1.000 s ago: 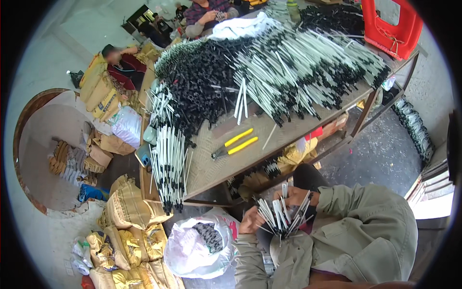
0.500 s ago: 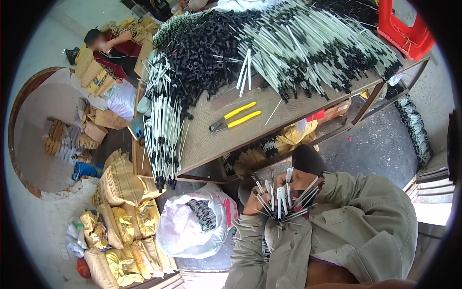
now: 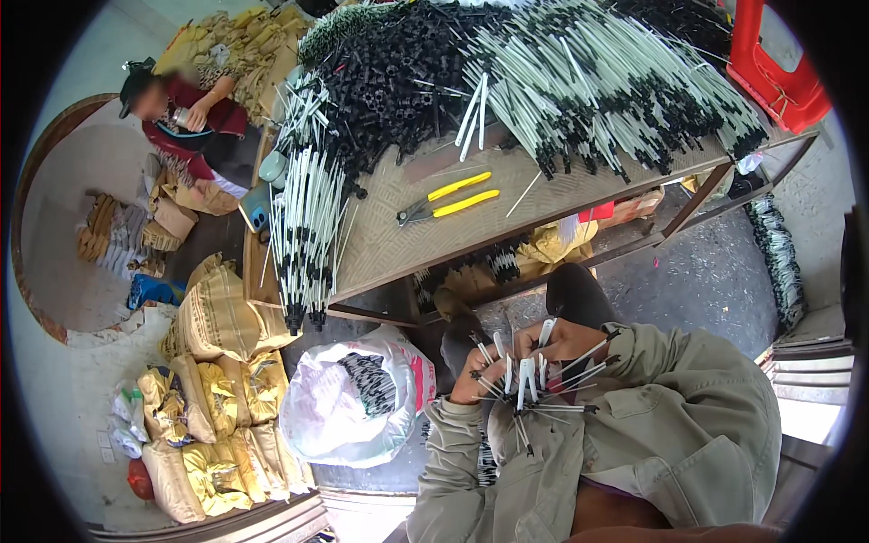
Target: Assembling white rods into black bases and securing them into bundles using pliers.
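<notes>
Low in front of my body, my left hand and my right hand hold a bundle of thin white rods with black ends. The fingers of both hands are closed around it. The rods fan out in several directions, some up between the hands and others down and sideways over my jacket. Which rods each finger grips is hidden. Beyond my hands, cutting pliers with yellow handles lie on the table.
Across the table lie a large heap of similar rods, a pile of black parts and a rod bundle at its left edge. A white sack stands on the floor near yellow packages. A person is at far left.
The rods in my hands have shifted and spread a little, with some now pointing lower. At far left the person has leaned farther left, a silvery object showing in one hand. My view has shifted slightly.
</notes>
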Action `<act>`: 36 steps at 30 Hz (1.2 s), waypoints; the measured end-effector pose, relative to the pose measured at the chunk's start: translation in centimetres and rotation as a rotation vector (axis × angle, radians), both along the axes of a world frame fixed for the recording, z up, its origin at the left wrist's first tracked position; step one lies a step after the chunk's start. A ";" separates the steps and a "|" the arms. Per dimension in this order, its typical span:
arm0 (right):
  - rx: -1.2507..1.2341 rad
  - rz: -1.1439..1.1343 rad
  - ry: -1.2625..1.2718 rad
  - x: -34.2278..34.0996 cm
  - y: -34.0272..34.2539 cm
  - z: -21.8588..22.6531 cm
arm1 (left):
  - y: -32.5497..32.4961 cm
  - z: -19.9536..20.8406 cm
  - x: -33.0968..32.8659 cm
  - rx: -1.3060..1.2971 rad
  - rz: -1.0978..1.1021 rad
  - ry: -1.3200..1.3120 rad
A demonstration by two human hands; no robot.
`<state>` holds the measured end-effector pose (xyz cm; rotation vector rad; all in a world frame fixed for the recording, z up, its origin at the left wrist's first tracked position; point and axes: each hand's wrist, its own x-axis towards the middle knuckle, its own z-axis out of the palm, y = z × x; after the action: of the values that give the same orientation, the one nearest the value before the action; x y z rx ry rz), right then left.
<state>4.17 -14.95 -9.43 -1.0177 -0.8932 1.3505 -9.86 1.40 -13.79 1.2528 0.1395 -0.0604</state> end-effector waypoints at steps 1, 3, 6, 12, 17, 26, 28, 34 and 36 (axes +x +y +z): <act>-0.002 -0.004 0.000 -0.1 0.0 -0.1 | -0.2 0.2 -0.1 -0.043 0.022 0.024; 0.021 -0.015 0.038 -0.4 -0.1 -0.2 | -0.3 0.8 -0.2 -0.171 0.020 0.066; 0.042 0.002 0.039 -0.9 -0.2 -0.2 | 0.0 0.6 -0.2 -0.318 -0.068 -0.027; 0.126 0.022 -0.122 -1.0 -0.4 -0.6 | 0.3 0.3 -0.5 -0.078 -0.083 0.017; 0.006 -0.061 0.003 -1.2 -0.7 -0.9 | -0.3 0.5 -0.6 -0.106 0.114 0.127; -0.074 -0.179 -0.002 -1.5 -1.5 -0.8 | -5.2 1.9 -2.7 0.720 0.466 -0.264; -0.175 -0.083 -0.067 -2.0 -1.3 -0.2 | -5.9 1.5 -3.7 0.385 0.523 -0.095; -0.009 -0.064 -0.022 -2.4 0.4 -1.4 | -4.2 1.8 -4.6 0.226 0.424 -0.022; 0.048 -0.126 -0.061 -2.8 0.7 -0.6 | -3.1 -0.4 -4.9 0.075 0.385 -0.087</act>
<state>1.37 -14.28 -10.02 -1.0652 -0.8875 1.1931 -14.80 -1.69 -14.15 1.2818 0.3076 0.3338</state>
